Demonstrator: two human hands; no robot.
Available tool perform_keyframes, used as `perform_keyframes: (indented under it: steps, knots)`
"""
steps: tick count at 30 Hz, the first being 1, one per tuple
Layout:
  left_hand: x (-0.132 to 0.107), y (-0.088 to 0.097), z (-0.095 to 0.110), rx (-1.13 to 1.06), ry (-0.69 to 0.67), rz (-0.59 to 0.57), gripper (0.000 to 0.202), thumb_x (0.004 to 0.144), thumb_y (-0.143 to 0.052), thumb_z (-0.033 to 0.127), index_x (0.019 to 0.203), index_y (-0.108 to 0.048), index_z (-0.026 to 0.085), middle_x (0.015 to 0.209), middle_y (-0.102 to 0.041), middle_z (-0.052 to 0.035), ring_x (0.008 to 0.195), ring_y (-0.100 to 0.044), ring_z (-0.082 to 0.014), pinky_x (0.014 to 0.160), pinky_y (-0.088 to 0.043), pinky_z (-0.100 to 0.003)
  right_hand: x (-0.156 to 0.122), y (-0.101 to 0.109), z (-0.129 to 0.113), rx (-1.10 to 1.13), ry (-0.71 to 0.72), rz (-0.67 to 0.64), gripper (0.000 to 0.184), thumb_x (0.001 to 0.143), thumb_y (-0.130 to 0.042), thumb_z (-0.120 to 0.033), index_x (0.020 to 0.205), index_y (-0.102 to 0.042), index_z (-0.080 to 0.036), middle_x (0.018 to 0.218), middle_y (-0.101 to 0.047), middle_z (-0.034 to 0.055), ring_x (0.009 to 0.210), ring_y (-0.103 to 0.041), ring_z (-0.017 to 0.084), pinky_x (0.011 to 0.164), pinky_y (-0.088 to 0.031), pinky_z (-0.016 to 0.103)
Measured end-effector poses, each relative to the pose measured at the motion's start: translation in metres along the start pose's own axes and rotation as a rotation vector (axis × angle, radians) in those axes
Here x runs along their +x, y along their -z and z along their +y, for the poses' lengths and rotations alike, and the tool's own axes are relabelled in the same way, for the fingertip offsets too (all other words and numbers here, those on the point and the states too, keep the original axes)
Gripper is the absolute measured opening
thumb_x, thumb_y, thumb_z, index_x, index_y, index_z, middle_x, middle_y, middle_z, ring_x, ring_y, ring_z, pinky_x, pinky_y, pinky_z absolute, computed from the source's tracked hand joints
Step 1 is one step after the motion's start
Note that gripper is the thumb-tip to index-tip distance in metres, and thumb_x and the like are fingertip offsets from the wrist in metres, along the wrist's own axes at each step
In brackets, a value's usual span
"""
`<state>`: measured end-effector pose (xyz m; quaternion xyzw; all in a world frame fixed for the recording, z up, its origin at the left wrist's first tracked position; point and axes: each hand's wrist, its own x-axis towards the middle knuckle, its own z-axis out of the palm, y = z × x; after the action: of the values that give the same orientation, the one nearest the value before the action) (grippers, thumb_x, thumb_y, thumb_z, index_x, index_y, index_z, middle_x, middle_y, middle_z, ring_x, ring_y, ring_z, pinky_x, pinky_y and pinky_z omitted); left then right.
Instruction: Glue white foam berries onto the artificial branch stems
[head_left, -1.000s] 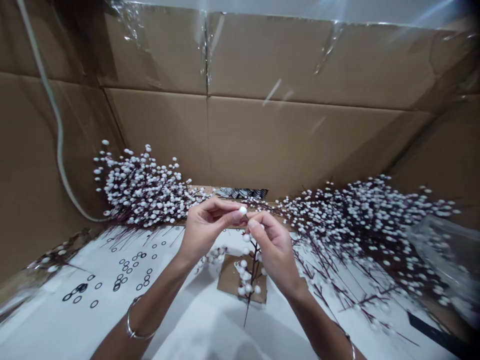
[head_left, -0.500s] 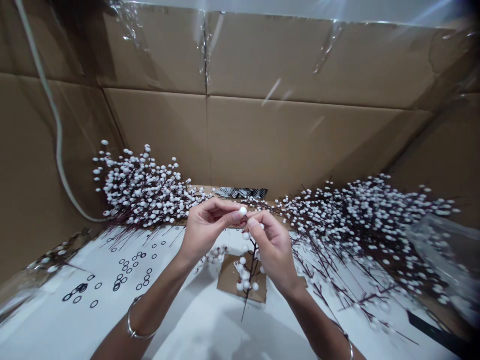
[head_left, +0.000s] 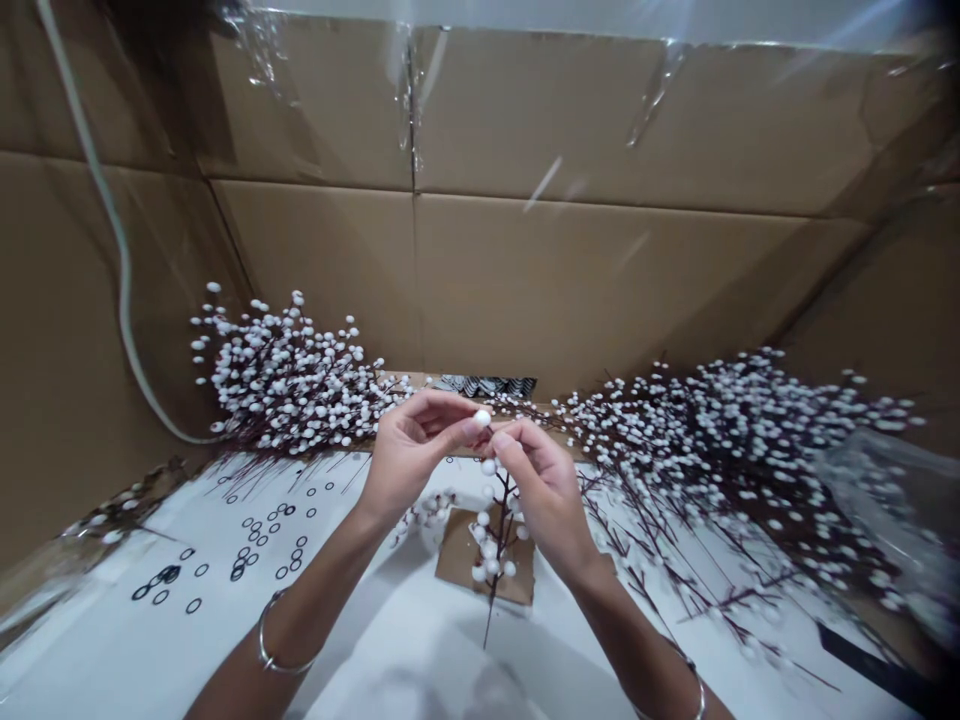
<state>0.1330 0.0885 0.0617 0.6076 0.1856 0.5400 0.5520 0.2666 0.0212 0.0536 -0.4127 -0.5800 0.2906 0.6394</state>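
My left hand pinches a white berry between thumb and forefinger. Close beside it, my right hand has its thumb and forefinger closed on the top of an artificial berry stem. This dark stem hangs down below the fingers, with white berries clustered along it and a bare lower end. Behind it on the white table lies a square piece of cardboard. The fingertips partly hide where the pinched berry meets the stem.
Bunches of white berry stems lie at the back left and along the right. Several small black rings are scattered on the left of the table. Cardboard walls surround it. A clear plastic bag sits at the right, a pale cable at the left.
Both hands keep their pinch. The berry and the stem top have shifted very slightly to the left, and the hanging stem has swung a little.
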Motion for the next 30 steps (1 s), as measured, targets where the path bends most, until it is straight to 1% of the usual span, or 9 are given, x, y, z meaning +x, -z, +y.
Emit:
perform_keyframes:
  steps: [4,8,11,15,19,23,25,27,30]
  knots:
    - [0.003,0.005,0.002,-0.037,0.038,-0.111,0.043,0.084,-0.070,0.032,0.124,-0.053,0.024,0.117,-0.067,-0.0082,0.103,-0.067,-0.0226,0.086,-0.057,-0.036,0.003,0.001,-0.002,0.145,-0.049,0.011,0.020,0.095,-0.054,-0.031,0.083,-0.065,-0.020,0.085,-0.063,0.0000,0.085,-0.058,0.012,0.081,-0.043,0.025]
    - [0.001,0.008,0.008,0.184,0.235,-0.470,0.052,0.091,-0.058,0.044,0.137,-0.046,0.023,0.135,-0.055,-0.0131,0.122,-0.055,-0.0268,0.097,-0.049,-0.038,0.009,0.013,-0.005,0.462,-0.115,0.103,0.013,0.092,-0.058,-0.029,0.086,-0.067,-0.022,0.091,-0.068,0.0002,0.089,-0.062,0.011,0.085,-0.047,0.026]
    - [-0.006,0.002,0.010,0.395,0.370,-0.715,0.071,0.079,-0.073,0.042,0.140,-0.043,0.022,0.123,-0.063,-0.0112,0.111,-0.060,-0.0261,0.090,-0.050,-0.035,0.014,0.025,-0.009,0.601,-0.141,0.204,0.012,0.092,-0.059,-0.031,0.088,-0.067,-0.023,0.097,-0.070,0.0000,0.094,-0.064,0.012,0.089,-0.049,0.028]
    - [-0.013,-0.009,0.007,0.485,0.378,-0.750,0.028,0.092,-0.053,0.037,0.110,-0.063,0.018,0.083,-0.070,-0.0046,0.075,-0.065,-0.0167,0.072,-0.050,-0.028,0.018,0.036,-0.015,0.575,-0.157,0.282,0.015,0.092,-0.058,-0.034,0.090,-0.068,-0.023,0.100,-0.071,0.0017,0.100,-0.065,0.013,0.097,-0.047,0.030]
    - [-0.003,0.020,0.008,0.528,0.383,-0.463,0.034,0.094,-0.045,0.043,0.106,-0.064,0.017,0.070,-0.062,-0.0023,0.052,-0.052,-0.0110,0.050,-0.042,-0.023,0.022,0.043,-0.016,0.551,-0.300,0.202,0.038,0.094,-0.048,-0.044,0.122,-0.060,-0.022,0.128,-0.063,0.0095,0.125,-0.054,0.022,0.111,-0.037,0.040]
    - [0.036,0.105,0.026,0.913,0.265,0.122,0.040,0.091,-0.048,0.042,0.117,-0.061,0.016,0.080,-0.066,-0.0066,0.060,-0.058,-0.0161,0.051,-0.043,-0.025,0.026,0.052,-0.013,0.489,-0.333,0.184,0.043,0.089,-0.057,-0.036,0.131,-0.053,-0.024,0.133,-0.059,0.0108,0.126,-0.053,0.027,0.111,-0.038,0.046]
    - [0.061,0.156,0.039,1.240,0.180,0.388,0.039,0.090,-0.046,0.041,0.118,-0.059,0.016,0.097,-0.069,-0.0091,0.079,-0.065,-0.0205,0.068,-0.050,-0.029,0.028,0.055,-0.012,0.459,-0.349,0.184,0.045,0.087,-0.061,-0.033,0.130,-0.052,-0.025,0.132,-0.059,0.0111,0.122,-0.055,0.028,0.109,-0.039,0.047]
    - [0.082,0.201,0.048,1.358,0.183,0.499,0.044,0.087,-0.051,0.038,0.121,-0.056,0.011,0.115,-0.065,-0.0160,0.103,-0.062,-0.0296,0.087,-0.047,-0.038,0.029,0.057,-0.011,0.441,-0.375,0.177,0.047,0.085,-0.063,-0.032,0.130,-0.052,-0.025,0.129,-0.060,0.0115,0.118,-0.058,0.028,0.107,-0.041,0.048]
    - [0.103,0.246,0.048,1.450,0.275,0.517,0.050,0.081,-0.056,0.037,0.120,-0.054,0.005,0.115,-0.064,-0.0218,0.109,-0.059,-0.0367,0.091,-0.045,-0.042,0.030,0.058,-0.010,0.427,-0.400,0.151,0.046,0.084,-0.063,-0.033,0.129,-0.052,-0.025,0.126,-0.061,0.0117,0.110,-0.061,0.027,0.101,-0.044,0.045]
